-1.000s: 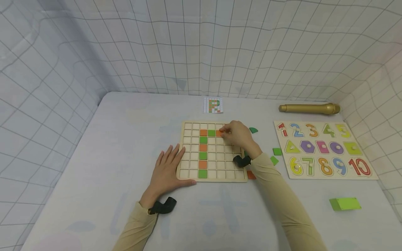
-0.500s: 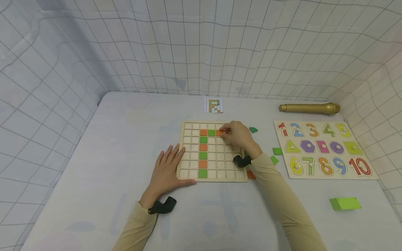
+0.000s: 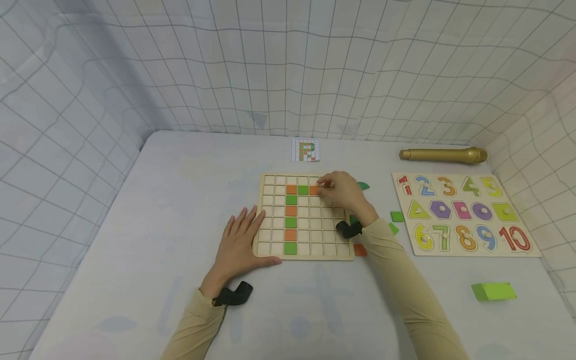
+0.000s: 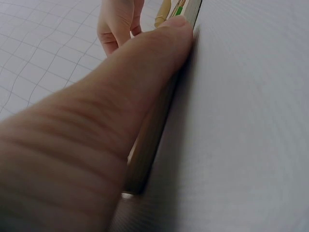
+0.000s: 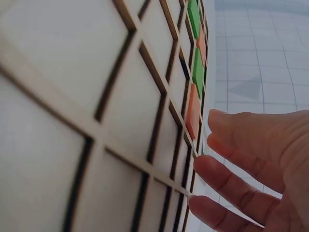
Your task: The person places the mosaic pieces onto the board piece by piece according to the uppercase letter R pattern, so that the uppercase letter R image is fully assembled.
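Observation:
A wooden grid board [image 3: 310, 237] lies on the table with green and orange square tiles set in some cells, forming a column and a short row at the top. My left hand [image 3: 236, 250] rests at its left front corner, fingers spread along the left edge and thumb [image 4: 164, 41] along the front edge. My right hand [image 3: 344, 192] is over the upper right of the board, beside the orange tile [image 3: 313, 190] ending the row. In the right wrist view, that orange tile [image 5: 192, 113] sits in its cell, and the fingertips are just apart from it.
A small printed pattern card [image 3: 305, 150] lies behind the board. Right of it are loose green tiles [image 3: 397, 216], an orange tile [image 3: 360, 250] and a dark green quarter-round piece [image 3: 363, 185]. Farther right are a number puzzle [image 3: 454, 225], a gold microphone [image 3: 443, 155] and a green block [image 3: 494, 292].
The right hand has eased off the orange tile at the row's end and shifted slightly right, leaving the tile in its cell. The left hand has stayed in place.

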The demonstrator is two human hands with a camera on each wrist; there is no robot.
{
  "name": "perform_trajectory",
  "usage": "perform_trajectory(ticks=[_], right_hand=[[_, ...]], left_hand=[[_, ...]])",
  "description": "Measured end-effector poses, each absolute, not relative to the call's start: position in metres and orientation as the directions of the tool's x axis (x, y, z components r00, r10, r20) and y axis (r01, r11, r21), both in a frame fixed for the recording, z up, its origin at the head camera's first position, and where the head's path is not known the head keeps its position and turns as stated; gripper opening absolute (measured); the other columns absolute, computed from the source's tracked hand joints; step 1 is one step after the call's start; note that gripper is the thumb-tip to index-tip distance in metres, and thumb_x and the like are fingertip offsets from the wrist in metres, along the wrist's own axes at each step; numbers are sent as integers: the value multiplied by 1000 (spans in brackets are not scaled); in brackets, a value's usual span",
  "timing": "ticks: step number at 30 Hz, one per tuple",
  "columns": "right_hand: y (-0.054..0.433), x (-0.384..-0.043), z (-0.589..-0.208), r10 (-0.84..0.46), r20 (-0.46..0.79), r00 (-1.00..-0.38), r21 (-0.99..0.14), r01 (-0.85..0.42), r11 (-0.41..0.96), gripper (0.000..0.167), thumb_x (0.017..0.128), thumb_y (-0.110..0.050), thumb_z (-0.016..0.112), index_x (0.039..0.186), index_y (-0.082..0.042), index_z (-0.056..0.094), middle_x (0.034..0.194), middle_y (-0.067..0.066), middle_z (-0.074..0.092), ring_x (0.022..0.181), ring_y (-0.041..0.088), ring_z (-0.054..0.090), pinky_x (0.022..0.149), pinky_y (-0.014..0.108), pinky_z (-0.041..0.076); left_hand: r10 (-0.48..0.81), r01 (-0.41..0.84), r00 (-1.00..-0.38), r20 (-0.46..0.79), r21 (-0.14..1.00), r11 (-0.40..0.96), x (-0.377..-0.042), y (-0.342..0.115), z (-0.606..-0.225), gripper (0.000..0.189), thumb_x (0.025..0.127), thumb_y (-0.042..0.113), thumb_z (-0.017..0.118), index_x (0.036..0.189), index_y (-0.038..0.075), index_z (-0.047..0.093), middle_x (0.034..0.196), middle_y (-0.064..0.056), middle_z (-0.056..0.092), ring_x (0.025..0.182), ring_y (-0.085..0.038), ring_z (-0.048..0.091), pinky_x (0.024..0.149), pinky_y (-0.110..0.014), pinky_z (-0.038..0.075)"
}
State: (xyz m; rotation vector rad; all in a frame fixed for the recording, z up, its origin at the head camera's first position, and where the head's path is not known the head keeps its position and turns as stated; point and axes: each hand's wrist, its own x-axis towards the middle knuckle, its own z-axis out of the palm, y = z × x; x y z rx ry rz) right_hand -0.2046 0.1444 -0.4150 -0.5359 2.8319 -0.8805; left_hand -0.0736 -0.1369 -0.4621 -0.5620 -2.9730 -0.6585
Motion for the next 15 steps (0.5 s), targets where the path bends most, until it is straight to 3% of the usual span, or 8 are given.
perform_trajectory(ticks=[15], right_hand=[[191,-210,-407,-225,171,-959,-617,-282,734,28,91,-19,65,113,-2,68,111,15,65,96,32,57,75,45,47]], left_hand=[[346,375,-927,146,406,834,-73,-137,-462,114,65,72,68,151,9,27,155,-12,21,142,-31,11,112,-49,5]])
